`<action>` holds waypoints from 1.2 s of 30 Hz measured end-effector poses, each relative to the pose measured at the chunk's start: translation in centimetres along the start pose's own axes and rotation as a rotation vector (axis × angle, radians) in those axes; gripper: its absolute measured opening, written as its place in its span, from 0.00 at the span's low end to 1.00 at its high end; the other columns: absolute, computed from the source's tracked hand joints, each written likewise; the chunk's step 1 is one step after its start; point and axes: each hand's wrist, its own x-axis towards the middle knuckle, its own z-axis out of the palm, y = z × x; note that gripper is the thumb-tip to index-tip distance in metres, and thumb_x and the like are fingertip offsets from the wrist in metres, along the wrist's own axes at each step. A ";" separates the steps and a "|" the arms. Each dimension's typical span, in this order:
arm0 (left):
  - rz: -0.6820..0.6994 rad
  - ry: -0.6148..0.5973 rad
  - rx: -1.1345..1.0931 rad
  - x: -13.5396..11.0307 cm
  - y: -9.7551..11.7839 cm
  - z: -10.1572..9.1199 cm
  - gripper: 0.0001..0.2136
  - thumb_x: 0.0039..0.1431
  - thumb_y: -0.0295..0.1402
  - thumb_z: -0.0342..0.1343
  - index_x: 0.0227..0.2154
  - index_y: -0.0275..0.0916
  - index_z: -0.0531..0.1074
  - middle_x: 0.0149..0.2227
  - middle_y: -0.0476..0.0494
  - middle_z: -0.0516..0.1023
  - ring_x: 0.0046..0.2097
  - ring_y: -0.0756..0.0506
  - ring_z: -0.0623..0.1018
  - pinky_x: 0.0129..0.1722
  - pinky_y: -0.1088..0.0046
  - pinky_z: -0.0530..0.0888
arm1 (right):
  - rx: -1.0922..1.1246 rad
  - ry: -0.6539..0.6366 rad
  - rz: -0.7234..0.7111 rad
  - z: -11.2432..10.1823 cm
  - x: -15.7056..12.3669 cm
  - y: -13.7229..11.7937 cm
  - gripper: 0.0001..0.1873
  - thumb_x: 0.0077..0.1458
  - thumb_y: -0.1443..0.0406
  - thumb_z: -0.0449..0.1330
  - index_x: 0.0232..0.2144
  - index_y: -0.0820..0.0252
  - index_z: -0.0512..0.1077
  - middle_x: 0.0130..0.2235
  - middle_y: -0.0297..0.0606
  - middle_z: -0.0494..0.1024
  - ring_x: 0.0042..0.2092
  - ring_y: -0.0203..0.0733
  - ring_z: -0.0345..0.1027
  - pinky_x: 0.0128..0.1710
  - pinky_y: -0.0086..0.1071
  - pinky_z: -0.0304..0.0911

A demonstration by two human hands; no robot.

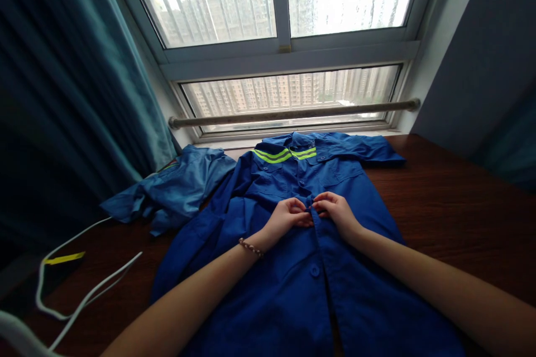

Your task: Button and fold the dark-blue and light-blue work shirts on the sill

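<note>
A blue work jacket [268, 268] with yellow-green stripes across its chest lies spread on the wooden table, collar toward the window. My left hand [291, 213], with a braided bracelet at the wrist, pinches the jacket's front edge near the middle. Facing it, my right hand [335, 211] pinches the other front edge, and the fingertips of both hands nearly meet. The fingers hide whatever button sits between them. Below the hands, a blue button [314, 270] shows on the left front panel, and the two panels part toward the hem.
A crumpled lighter blue garment [180, 184] lies left of the jacket. White cord [75, 312] and a yellow strip [65, 258] are on the left side of the dark table [452, 206]. A metal rail [293, 115] crosses the window behind, and a teal curtain [104, 67] hangs left.
</note>
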 end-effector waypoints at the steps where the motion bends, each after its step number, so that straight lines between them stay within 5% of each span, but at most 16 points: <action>1: 0.006 0.001 -0.009 -0.2 0.0 -0.1 0.16 0.38 0.32 0.64 0.27 0.34 0.63 0.23 0.46 0.77 0.28 0.48 0.77 0.31 0.74 0.74 | -0.001 -0.013 -0.021 -0.1 0.0 0.3 0.07 0.40 0.67 0.58 0.27 0.62 0.68 0.26 0.35 0.75 0.29 0.35 0.68 0.26 0.25 0.62; 7: 0.026 0.046 -0.033 -0.5 0.0 -0.2 0.16 0.38 0.33 0.65 0.26 0.34 0.63 0.24 0.46 0.77 0.27 0.48 0.77 0.31 0.73 0.74 | -0.133 -0.065 -0.207 -0.2 -0.1 0.7 0.13 0.40 0.62 0.61 0.31 0.63 0.70 0.31 0.37 0.76 0.35 0.39 0.70 0.34 0.30 0.65; 13: 0.108 0.127 -0.009 -0.6 0.0 -0.2 0.14 0.39 0.33 0.64 0.25 0.33 0.65 0.24 0.48 0.75 0.27 0.49 0.76 0.33 0.70 0.74 | -0.434 -0.147 -0.463 0.0 -0.6 -0.8 0.08 0.45 0.65 0.58 0.31 0.61 0.71 0.31 0.35 0.76 0.34 0.38 0.70 0.36 0.32 0.66; 19: 0.197 0.073 0.074 -0.2 1.0 -0.7 0.11 0.41 0.32 0.62 0.27 0.33 0.68 0.27 0.47 0.75 0.31 0.50 0.75 0.36 0.72 0.72 | -0.669 -0.042 -0.613 0.6 -1.2 -1.2 0.05 0.48 0.67 0.56 0.30 0.59 0.69 0.29 0.33 0.73 0.32 0.35 0.67 0.33 0.29 0.62; 25: 0.111 0.012 0.036 0.3 0.4 -1.2 0.14 0.44 0.38 0.60 0.28 0.33 0.68 0.28 0.48 0.74 0.30 0.51 0.74 0.34 0.74 0.72 | -0.877 -0.012 -0.737 0.7 -1.3 0.1 0.05 0.50 0.69 0.53 0.31 0.60 0.68 0.31 0.36 0.70 0.36 0.38 0.64 0.38 0.30 0.60; 36: 0.114 0.072 0.079 0.1 0.2 -0.6 0.14 0.41 0.37 0.62 0.25 0.34 0.66 0.23 0.51 0.71 0.26 0.52 0.72 0.29 0.75 0.72 | -0.778 -0.048 -0.656 0.6 -0.8 0.5 0.05 0.48 0.68 0.55 0.32 0.59 0.67 0.31 0.34 0.70 0.33 0.36 0.64 0.35 0.29 0.61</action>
